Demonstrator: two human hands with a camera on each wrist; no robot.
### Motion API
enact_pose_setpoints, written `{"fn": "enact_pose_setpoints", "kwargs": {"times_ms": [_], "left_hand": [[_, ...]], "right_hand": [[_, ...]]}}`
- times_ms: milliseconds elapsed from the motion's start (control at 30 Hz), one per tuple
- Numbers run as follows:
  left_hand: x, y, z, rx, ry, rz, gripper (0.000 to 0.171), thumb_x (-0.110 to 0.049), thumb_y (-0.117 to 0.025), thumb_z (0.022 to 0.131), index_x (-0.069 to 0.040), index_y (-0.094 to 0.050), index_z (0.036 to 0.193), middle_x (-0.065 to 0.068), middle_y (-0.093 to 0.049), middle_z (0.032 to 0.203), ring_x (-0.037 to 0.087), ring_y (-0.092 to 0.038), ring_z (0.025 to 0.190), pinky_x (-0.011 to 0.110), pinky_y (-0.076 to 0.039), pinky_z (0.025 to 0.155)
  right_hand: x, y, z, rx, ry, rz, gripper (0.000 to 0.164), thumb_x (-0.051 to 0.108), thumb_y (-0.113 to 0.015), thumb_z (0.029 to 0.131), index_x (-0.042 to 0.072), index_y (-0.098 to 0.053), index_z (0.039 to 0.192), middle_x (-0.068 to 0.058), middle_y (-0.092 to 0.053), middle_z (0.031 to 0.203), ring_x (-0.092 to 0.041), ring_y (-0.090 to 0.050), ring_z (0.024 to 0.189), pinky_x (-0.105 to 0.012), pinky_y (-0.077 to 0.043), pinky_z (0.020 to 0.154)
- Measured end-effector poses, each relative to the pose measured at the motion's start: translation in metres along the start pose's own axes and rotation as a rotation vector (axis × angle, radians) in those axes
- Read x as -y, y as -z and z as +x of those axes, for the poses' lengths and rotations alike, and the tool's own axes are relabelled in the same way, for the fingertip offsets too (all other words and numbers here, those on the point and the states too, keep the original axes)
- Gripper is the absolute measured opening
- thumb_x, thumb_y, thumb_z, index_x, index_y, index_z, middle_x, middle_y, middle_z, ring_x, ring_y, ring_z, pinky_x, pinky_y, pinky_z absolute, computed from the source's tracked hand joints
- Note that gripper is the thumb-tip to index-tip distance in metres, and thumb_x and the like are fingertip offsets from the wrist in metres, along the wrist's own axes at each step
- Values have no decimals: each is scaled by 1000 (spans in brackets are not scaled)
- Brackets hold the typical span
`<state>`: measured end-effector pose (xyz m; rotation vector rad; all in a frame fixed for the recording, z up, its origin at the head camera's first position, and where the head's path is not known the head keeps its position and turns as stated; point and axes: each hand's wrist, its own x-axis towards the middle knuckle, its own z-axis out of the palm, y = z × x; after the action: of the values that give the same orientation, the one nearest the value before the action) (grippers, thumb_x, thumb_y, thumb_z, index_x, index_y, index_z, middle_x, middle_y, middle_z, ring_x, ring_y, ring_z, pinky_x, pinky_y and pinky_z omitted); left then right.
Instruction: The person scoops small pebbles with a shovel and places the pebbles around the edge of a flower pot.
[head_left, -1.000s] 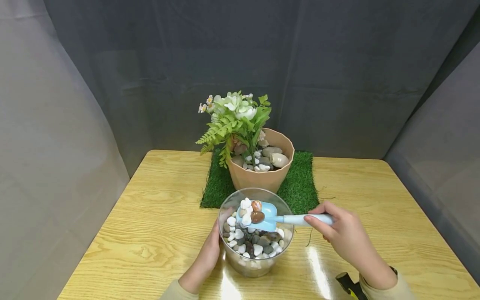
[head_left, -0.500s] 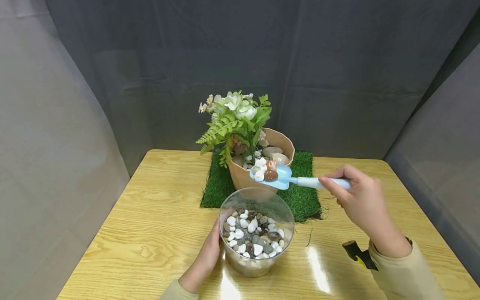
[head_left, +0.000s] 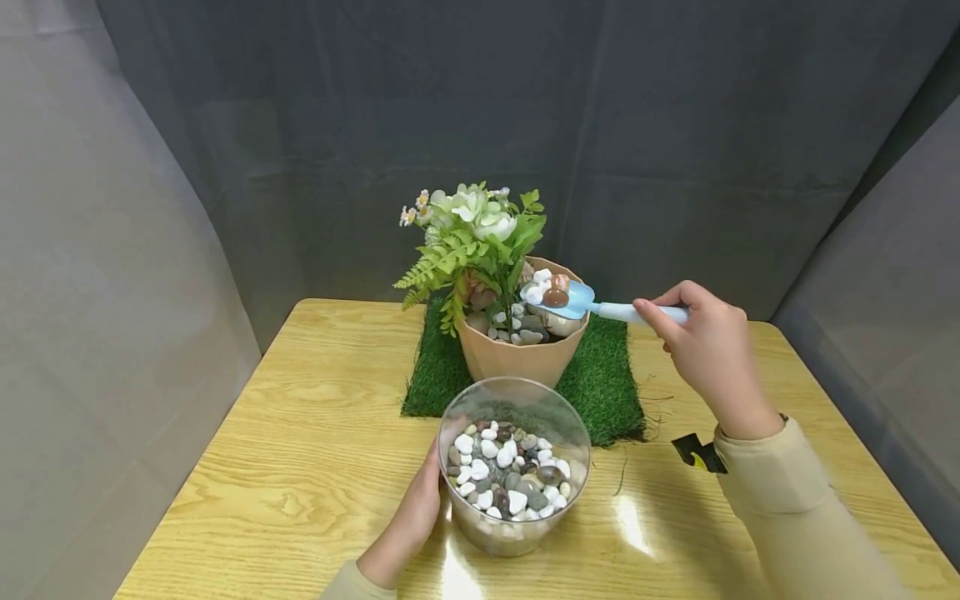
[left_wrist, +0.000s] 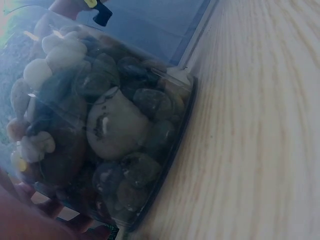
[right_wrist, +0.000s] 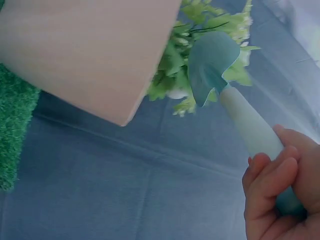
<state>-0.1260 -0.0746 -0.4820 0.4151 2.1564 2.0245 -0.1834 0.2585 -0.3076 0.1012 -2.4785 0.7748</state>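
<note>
My right hand (head_left: 708, 350) grips the pale handle of a small light blue hand trowel (head_left: 576, 300). On its blade lie several white pebbles (head_left: 535, 293) and two brown ones. The blade is over the right part of a peach flowerpot (head_left: 517, 362), which holds stones and a leafy plant with white flowers (head_left: 480, 221). In the right wrist view the trowel (right_wrist: 212, 62) shows from below, beside the pot wall (right_wrist: 90, 50). My left hand (head_left: 420, 500) holds the left side of a clear bowl (head_left: 513, 533) of mixed pebbles; its fingers (left_wrist: 45, 205) reach round the wall in the left wrist view.
The pot stands on a green artificial grass mat (head_left: 600, 392) at the back of the wooden table (head_left: 300, 433). The clear bowl sits just in front of it. Grey curtains (head_left: 675, 167) rise behind the table and at both sides.
My right hand has raised the loaded trowel from above the clear bowl and moved it away from me, over the flowerpot. My left hand stays on the bowl.
</note>
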Motion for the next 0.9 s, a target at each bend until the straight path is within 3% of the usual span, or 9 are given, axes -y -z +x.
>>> {"fn": "enact_pose_setpoints", "kwargs": {"times_ms": [267, 467, 700, 900], "left_hand": [[0, 0, 0, -12, -9, 19, 61, -31, -3, 114, -3, -33, 160, 17, -32, 167, 36, -18, 158, 14, -11, 120], [1, 0, 0, -8, -17, 22, 62, -31, -3, 114, -3, -32, 160, 17, -32, 167, 35, -18, 158, 11, -11, 119], [1, 0, 0, -6, -14, 11, 62, -33, -3, 114, -4, -33, 161, 16, -32, 167, 35, -18, 158, 11, -11, 119], [0, 0, 0, -8, -4, -6, 62, -33, -4, 114, -3, -33, 160, 17, -33, 167, 34, -18, 158, 9, -12, 118]], "right_hand": [[-12, -24, 10, 29, -25, -23, 39, 40, -66, 101, 2, -66, 94, -15, -67, 70, -15, -56, 49, -28, -42, 42], [-13, -34, 17, 10, 20, -51, 38, 37, -67, 101, 1, -65, 91, -13, -64, 65, -17, -53, 48, -29, -42, 44], [-12, -42, 24, -27, 93, -92, 35, 32, -70, 100, -1, -65, 88, -13, -61, 62, -18, -45, 44, -30, -32, 43], [-10, -46, 29, -41, 136, -117, 34, 29, -73, 98, -2, -65, 87, -16, -62, 63, -19, -46, 43, -29, -31, 42]]}}
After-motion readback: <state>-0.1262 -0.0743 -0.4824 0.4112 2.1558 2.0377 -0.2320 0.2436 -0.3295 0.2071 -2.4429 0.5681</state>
